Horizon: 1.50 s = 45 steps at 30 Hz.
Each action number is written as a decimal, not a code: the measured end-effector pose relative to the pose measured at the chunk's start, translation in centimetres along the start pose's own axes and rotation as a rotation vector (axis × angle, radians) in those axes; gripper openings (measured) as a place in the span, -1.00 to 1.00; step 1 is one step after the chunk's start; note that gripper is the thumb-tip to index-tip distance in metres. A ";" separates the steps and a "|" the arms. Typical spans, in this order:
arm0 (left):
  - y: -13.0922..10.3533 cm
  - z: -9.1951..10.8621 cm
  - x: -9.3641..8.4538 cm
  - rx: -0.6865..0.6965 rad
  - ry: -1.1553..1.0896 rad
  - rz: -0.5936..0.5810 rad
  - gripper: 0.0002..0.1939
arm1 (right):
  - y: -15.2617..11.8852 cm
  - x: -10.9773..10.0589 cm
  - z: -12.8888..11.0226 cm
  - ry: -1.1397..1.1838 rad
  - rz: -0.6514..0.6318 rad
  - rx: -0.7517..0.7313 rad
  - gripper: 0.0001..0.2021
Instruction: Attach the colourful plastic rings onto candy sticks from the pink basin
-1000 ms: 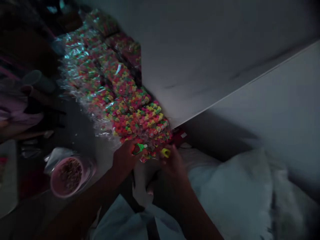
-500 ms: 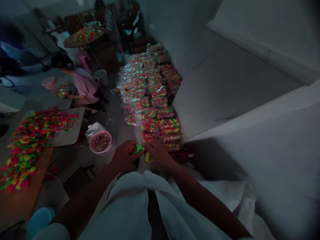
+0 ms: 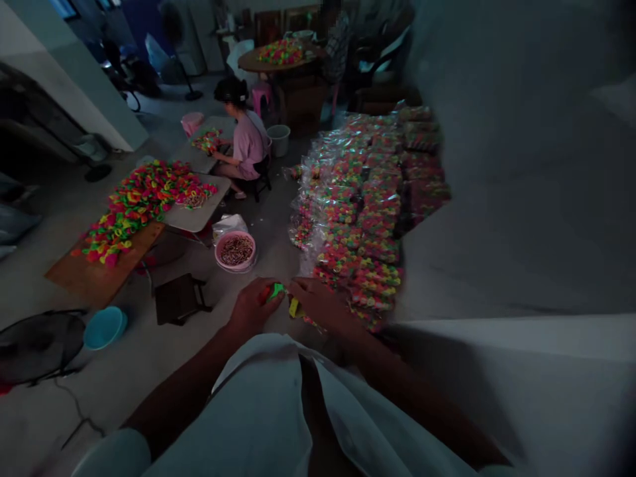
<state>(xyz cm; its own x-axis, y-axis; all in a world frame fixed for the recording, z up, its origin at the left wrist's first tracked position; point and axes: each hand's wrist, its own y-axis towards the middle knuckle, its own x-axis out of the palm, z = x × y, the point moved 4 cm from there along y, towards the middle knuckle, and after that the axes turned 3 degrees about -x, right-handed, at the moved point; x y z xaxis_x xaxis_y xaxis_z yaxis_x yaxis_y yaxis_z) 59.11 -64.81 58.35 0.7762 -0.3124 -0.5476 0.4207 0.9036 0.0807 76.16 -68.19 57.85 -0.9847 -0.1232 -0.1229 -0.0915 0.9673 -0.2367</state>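
Observation:
My left hand is closed around small bright plastic pieces, a green piece and an orange piece showing at its fingertips. Close beside it, my right hand has its fingers curled, with a yellow piece under them. What kind of pieces these are is too small and dark to tell. Both hands meet in front of my light-coloured shirt. Whether the pieces are joined together is hidden by the fingers.
Clear bags of colourful pieces are stacked along the wall. A pink bucket of small parts, a dark stool, a blue basin and a floor fan stand left. A person in pink sits beyond a heap of colourful pieces.
My view has swung left, so the tables, bucket and bags sit further right, and the stool and fan show fully. Both hands keep their pieces in front of me.

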 end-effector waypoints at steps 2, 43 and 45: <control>-0.1 -1.4 -1.3 -0.053 -0.047 0.018 -0.72 | 1.2 1.2 -0.7 -0.042 -0.009 -0.029 -0.47; 14.6 -23.9 -25.8 -0.097 0.579 -0.063 -0.76 | 38.3 20.8 -11.6 -1.126 -0.841 -0.317 -0.60; 16.1 -23.2 -24.9 -0.072 0.596 -0.090 -0.76 | 39.5 18.9 -12.1 -1.098 -0.958 -0.321 -0.61</control>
<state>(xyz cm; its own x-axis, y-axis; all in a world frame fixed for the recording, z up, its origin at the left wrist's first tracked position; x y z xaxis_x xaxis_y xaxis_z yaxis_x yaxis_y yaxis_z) 35.65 -35.67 53.99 0.3335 -0.1896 -0.9235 0.4235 0.9053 -0.0329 52.17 -29.64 57.86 0.0537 -0.6841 -0.7274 -0.7940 0.4124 -0.4465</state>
